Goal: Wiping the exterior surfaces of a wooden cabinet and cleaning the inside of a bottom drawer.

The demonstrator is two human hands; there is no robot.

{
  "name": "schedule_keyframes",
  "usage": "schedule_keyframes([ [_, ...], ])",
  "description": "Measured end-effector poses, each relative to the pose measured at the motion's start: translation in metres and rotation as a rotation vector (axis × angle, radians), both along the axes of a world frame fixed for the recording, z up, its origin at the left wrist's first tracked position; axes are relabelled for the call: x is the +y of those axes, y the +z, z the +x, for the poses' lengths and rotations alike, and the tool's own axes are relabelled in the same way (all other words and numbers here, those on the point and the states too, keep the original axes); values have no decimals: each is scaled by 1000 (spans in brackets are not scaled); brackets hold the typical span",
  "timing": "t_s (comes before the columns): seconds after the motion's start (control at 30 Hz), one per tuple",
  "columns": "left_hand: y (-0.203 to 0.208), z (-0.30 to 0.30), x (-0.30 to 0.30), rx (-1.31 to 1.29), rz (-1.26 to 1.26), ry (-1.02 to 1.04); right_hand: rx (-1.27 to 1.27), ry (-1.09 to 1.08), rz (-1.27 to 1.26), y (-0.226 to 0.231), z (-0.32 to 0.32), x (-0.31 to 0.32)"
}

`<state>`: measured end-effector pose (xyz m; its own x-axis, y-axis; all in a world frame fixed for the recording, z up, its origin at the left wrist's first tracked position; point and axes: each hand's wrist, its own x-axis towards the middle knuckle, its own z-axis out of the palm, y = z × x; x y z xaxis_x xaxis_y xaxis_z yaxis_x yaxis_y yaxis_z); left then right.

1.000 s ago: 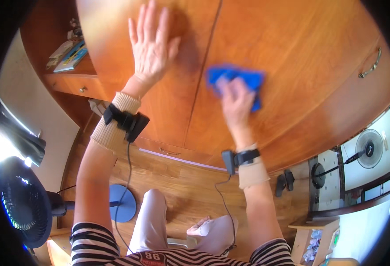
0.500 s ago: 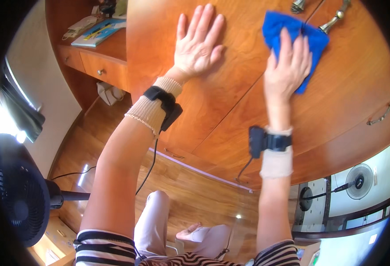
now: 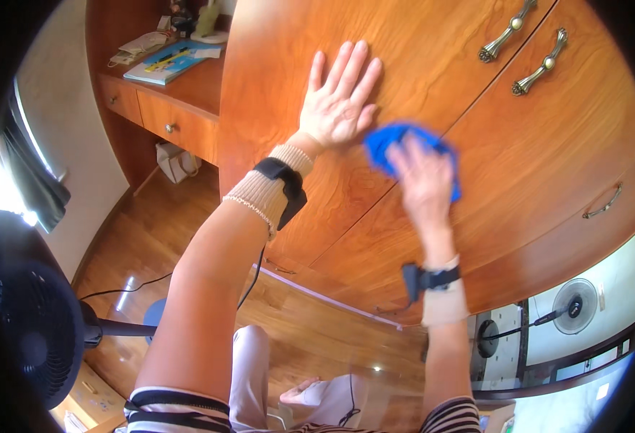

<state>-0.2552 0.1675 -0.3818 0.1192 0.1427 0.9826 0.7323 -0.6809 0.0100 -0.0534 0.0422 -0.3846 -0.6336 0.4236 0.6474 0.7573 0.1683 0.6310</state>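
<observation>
My left hand lies flat on the wooden cabinet front, fingers spread, holding nothing. To its right, my right hand presses a blue cloth against the same wood, across the seam between the two doors. Motion blurs that hand and the cloth, and part of the cloth is hidden under the fingers. Above the cloth are two ornate metal handles, the left handle and the right handle, one on each side of the seam. Both wrists carry black strapped devices over beige cuffs.
At upper left a wooden desk holds papers and a blue booklet. A white bag sits beneath it. A black fan stands at lower left, its cable across the wood floor. Another drawer handle is at right.
My right hand has swept the blue cloth down and left, away from the handles. Both handles now show fully. The view has shifted slightly; my left hand stays flat on the wood.
</observation>
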Motion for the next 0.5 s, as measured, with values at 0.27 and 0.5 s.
schedule_keyframes([
  [0.27, 1, -2, -5, 4, -31, -10, 200, -45, 217, 29, -39, 28],
  [0.5, -1, -5, -2, 18, -52, -60, -89, 1, -163, 36, -34, 6],
])
